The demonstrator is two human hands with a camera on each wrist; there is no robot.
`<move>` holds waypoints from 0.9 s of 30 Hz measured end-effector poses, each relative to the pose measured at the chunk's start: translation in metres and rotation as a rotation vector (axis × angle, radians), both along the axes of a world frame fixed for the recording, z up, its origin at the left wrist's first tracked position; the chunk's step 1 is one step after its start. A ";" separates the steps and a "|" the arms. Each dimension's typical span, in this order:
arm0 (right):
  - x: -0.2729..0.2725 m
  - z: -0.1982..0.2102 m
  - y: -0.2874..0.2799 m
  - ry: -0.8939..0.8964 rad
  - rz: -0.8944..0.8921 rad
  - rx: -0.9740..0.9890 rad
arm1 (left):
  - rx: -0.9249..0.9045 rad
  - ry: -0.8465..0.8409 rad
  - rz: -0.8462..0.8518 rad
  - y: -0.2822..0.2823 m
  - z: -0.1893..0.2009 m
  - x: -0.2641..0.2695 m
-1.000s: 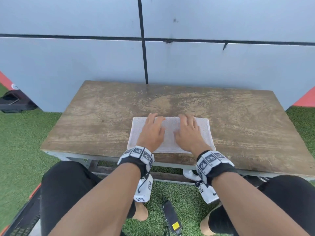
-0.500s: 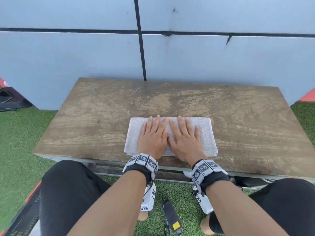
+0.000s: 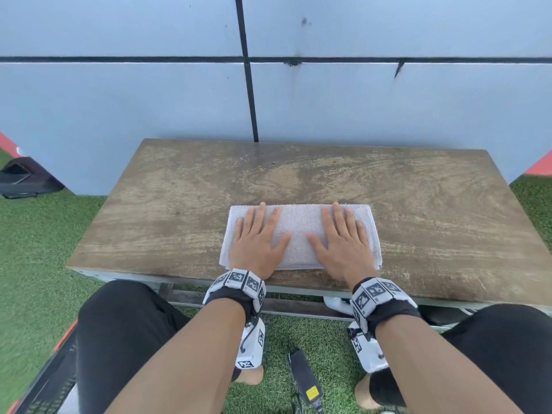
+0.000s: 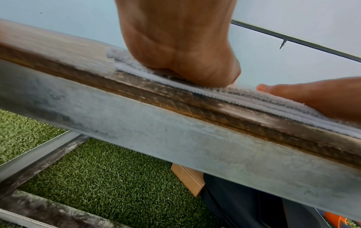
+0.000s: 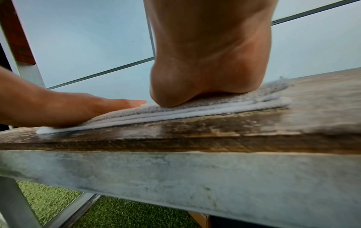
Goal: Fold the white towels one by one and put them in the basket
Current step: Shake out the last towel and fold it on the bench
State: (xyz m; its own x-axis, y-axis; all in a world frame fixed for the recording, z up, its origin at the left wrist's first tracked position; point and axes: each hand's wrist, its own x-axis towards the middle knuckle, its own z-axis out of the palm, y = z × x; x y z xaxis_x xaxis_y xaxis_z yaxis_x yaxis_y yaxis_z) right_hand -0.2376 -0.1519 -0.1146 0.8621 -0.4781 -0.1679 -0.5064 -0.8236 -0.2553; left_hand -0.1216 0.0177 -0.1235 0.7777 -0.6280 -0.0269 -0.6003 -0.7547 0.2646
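A folded white towel (image 3: 300,231) lies flat near the front edge of the wooden table (image 3: 179,204). My left hand (image 3: 257,243) presses palm-down on its left half with fingers straight and spread. My right hand (image 3: 343,243) presses the same way on its right half. In the left wrist view the heel of my left hand (image 4: 185,61) sits on the layered towel (image 4: 234,98), and the right hand (image 4: 312,98) lies flat beside it. The right wrist view shows my right hand (image 5: 205,77) on the towel (image 5: 195,111), with the left hand (image 5: 58,108) beside it. No basket shows in these views.
A blue-grey panelled wall (image 3: 328,100) stands right behind the table. Green artificial turf (image 3: 35,249) surrounds it. A black bag (image 3: 24,177) lies at the far left. A black power adapter (image 3: 304,377) rests on the turf between my knees. A cardboard box (image 4: 189,179) sits under the table.
Both hands slid apart from the towel's middle toward its two ends, staying flat on it. The towel has stayed in place.
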 end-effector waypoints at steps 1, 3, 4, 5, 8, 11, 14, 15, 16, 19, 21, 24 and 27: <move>-0.002 0.000 -0.002 0.006 -0.007 0.000 | 0.005 0.005 0.003 0.001 0.000 0.000; -0.005 0.000 -0.006 0.025 -0.025 -0.006 | 0.019 0.010 0.011 0.003 0.002 -0.001; -0.007 0.001 -0.007 0.034 -0.037 -0.011 | 0.024 0.009 0.013 0.004 0.002 -0.001; -0.008 0.002 -0.008 0.042 -0.050 -0.016 | 0.028 0.009 0.015 0.005 0.003 -0.001; -0.015 0.005 -0.011 0.048 -0.082 -0.006 | 0.042 0.006 0.025 0.013 0.003 0.002; -0.019 0.009 -0.013 0.073 -0.099 -0.008 | 0.055 0.025 0.032 0.021 0.005 0.002; -0.013 0.020 -0.015 0.148 -0.108 0.044 | 0.082 0.048 0.053 0.018 0.008 -0.001; -0.009 0.026 -0.015 0.160 -0.108 0.049 | 0.092 0.063 0.064 0.016 0.009 -0.002; -0.006 0.030 -0.014 0.151 -0.108 0.028 | 0.100 0.080 0.075 0.015 0.009 -0.002; -0.005 0.043 0.000 0.028 -0.104 -0.185 | 0.119 0.118 0.089 0.011 0.012 -0.001; -0.009 0.046 0.012 -0.045 -0.048 -0.176 | 0.135 0.137 0.091 0.010 0.016 0.000; -0.019 0.044 0.023 -0.040 -0.012 0.001 | 0.159 0.166 0.108 0.007 0.027 -0.001; -0.021 0.045 0.018 -0.084 -0.028 -0.015 | 0.191 0.136 0.145 0.001 0.044 -0.009</move>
